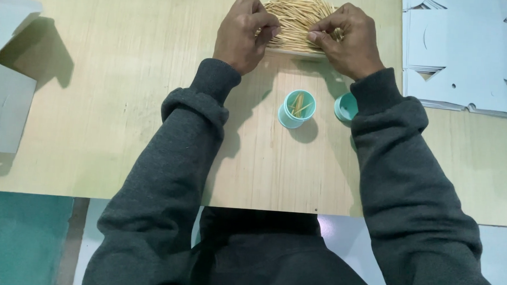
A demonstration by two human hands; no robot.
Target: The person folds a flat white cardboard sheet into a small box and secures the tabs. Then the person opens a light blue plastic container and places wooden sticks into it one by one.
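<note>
Toothpicks: big loose heap of thin pale wooden toothpicks [297, 17] at the far edge of the worktop, sitting on what looks like a shallow white tray [296, 50], only its near rim shows.
Left hand: left hand [243, 32] is on the left side of the heap, thumb and fingers pressed together, pinching a few sticks at their ends.
Right hand: right hand [347, 39] mirrors it on the right side, grip also closed on a small bunch of toothpicks. Can't count how many either hand has.
Handling: I'd guess these are super light, stiff but snappy, and they roll and scatter easily. Best taken as a small aligned bundle near the middle or ends, pinched gently, not squeezed.
Cup: small round teal plastic container [297, 108] stands upright just nearer the person than the heap, between the two forearms, with a few toothpicks already inside.
Lid: a matching teal round cap [344, 106] lies just beside it to the right, partly hidden by the right sleeve.
Worktop: light wooden worktop [126, 98].
Around: flat white die-cut cardboard sheets [464, 54] stacked at the right, a folded white cardboard box [8, 94] at the left edge.
</note>
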